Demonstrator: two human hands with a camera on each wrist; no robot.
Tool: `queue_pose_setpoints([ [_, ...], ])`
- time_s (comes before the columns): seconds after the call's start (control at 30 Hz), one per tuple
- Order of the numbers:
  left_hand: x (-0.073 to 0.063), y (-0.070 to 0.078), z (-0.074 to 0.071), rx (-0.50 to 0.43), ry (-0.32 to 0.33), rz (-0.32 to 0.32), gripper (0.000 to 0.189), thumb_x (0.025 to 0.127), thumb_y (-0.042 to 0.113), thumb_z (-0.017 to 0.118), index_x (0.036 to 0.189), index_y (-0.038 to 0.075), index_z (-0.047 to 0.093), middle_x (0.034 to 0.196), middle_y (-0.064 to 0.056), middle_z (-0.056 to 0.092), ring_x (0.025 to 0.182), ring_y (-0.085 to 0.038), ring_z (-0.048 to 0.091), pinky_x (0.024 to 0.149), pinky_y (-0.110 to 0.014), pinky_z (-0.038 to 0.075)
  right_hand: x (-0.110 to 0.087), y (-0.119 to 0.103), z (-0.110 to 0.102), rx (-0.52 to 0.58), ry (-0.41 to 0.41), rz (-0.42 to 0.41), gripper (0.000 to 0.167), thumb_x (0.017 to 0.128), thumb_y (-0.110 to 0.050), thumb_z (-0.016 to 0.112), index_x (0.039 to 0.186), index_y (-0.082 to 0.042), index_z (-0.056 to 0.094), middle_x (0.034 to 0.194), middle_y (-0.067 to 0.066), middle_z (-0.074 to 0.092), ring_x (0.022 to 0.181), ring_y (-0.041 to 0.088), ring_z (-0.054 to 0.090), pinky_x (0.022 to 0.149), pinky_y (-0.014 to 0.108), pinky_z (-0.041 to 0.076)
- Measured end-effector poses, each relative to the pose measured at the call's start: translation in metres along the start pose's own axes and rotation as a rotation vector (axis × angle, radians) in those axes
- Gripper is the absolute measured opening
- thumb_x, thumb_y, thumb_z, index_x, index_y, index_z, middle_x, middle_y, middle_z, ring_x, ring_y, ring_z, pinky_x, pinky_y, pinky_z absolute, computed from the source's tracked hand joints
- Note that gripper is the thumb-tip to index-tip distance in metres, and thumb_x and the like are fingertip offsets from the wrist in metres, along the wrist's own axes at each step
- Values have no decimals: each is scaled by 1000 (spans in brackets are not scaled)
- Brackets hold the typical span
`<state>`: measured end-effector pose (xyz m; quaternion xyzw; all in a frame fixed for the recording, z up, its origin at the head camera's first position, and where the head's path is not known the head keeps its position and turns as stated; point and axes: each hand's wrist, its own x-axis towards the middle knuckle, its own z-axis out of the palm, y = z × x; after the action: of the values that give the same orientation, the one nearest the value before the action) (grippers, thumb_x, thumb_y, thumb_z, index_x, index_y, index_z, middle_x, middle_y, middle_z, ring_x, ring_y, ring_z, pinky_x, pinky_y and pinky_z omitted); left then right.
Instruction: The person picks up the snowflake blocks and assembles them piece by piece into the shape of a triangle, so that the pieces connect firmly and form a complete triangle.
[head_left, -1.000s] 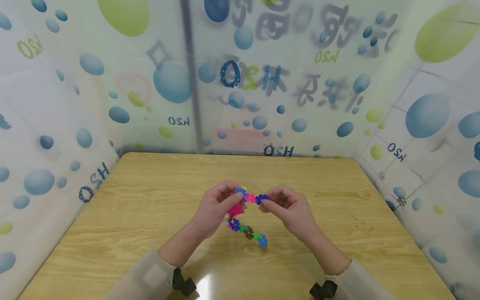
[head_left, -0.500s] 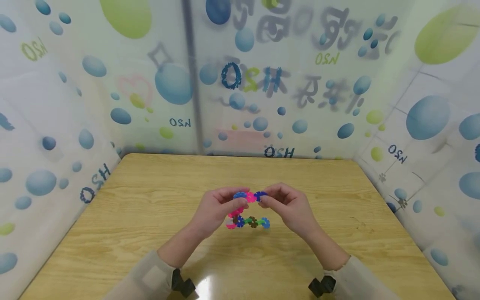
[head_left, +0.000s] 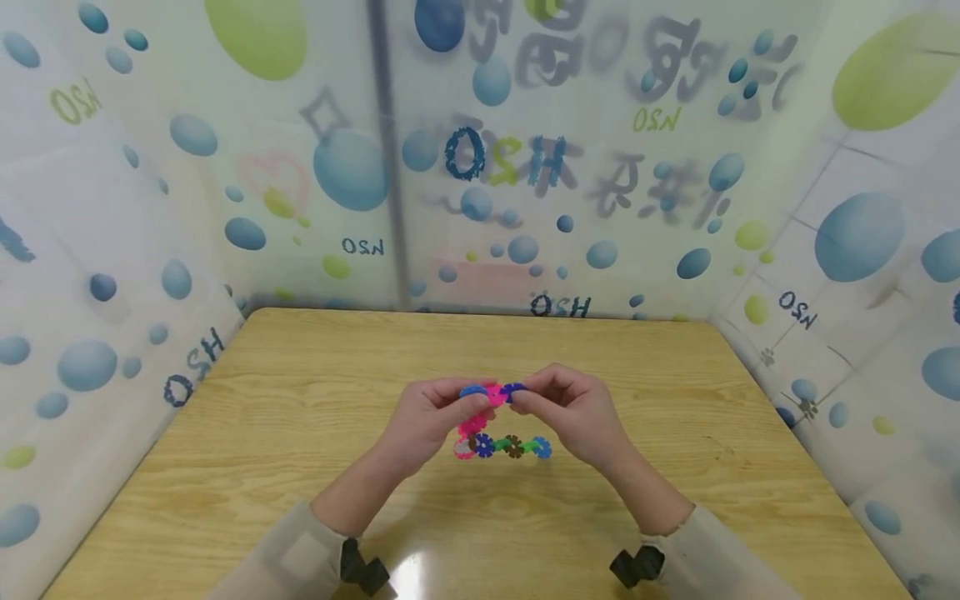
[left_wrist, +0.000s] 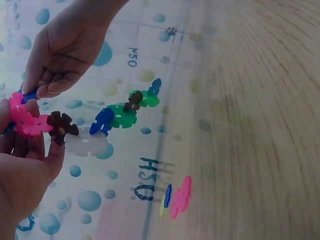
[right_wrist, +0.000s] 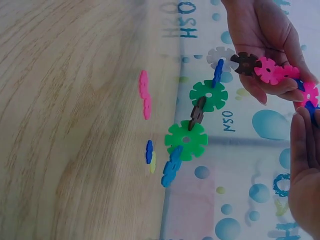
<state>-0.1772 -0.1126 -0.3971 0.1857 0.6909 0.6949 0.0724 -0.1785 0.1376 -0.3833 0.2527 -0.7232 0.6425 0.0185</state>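
Observation:
A chain of interlocking plastic snowflake discs (head_left: 513,447) hangs between and below the two hands, above the table. My left hand (head_left: 420,422) pinches it near a light blue disc (head_left: 472,390) and a pink disc (head_left: 494,395). At the chain's upper end, my right hand (head_left: 582,417) pinches a dark blue disc (head_left: 512,389) that meets this pink one. From the left fingers the rest trails away through pink, brown (right_wrist: 245,64), white (left_wrist: 86,142), dark blue and green discs (right_wrist: 209,95) to a light blue one (right_wrist: 172,167). Fingers partly hide the held discs.
Loose discs lie on the wooden table (head_left: 300,350): pink ones (left_wrist: 182,197), a dark blue one (right_wrist: 149,151) and a yellow one (right_wrist: 153,162). The head view does not show them. Bubble-patterned curtains (head_left: 480,275) border the table's back and sides.
The chain's dangling end has swung up and to the right, from sloping down to nearly level. My right hand and its dark blue disc have shifted slightly left.

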Motion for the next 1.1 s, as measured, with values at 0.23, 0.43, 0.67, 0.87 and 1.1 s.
queue_pose_setpoints([
  [0.23,0,-2,0,8,-5,-21,33,109,29,72,134,8,77,106,-2,83,103,-15,78,94,-28,63,0,-2,2,-7,6,21,8,103,-6,76,106,2,75,97,-5,79,88,14,79,83,31,67],
  [0.43,4,-3,1,28,-43,-33,37,113,32,64,144,12,68,127,-18,74,113,-25,77,97,-30,64,1,-1,3,-101,51,56,9,103,-11,78,108,-4,77,101,2,76,86,19,73,78,26,63],
  [0.67,6,-5,7,-34,-91,-24,39,116,28,56,149,5,59,126,-16,67,115,-34,78,96,-32,65,4,2,3,-184,62,97,9,101,-17,81,109,-13,81,108,6,75,86,18,69,73,25,59],
  [0.87,7,-6,8,59,-63,-38,41,108,22,72,146,13,59,136,-14,64,111,-29,74,93,-29,64,5,3,5,-175,53,114,10,102,-20,81,111,-15,81,110,7,76,90,21,71,76,26,60],
  [1.1,7,-2,9,148,-31,-24,37,108,20,72,143,16,61,131,-11,67,106,-28,72,91,-32,64,5,2,5,-182,38,122,10,102,-21,80,111,-16,80,109,5,78,91,22,71,79,27,62],
])
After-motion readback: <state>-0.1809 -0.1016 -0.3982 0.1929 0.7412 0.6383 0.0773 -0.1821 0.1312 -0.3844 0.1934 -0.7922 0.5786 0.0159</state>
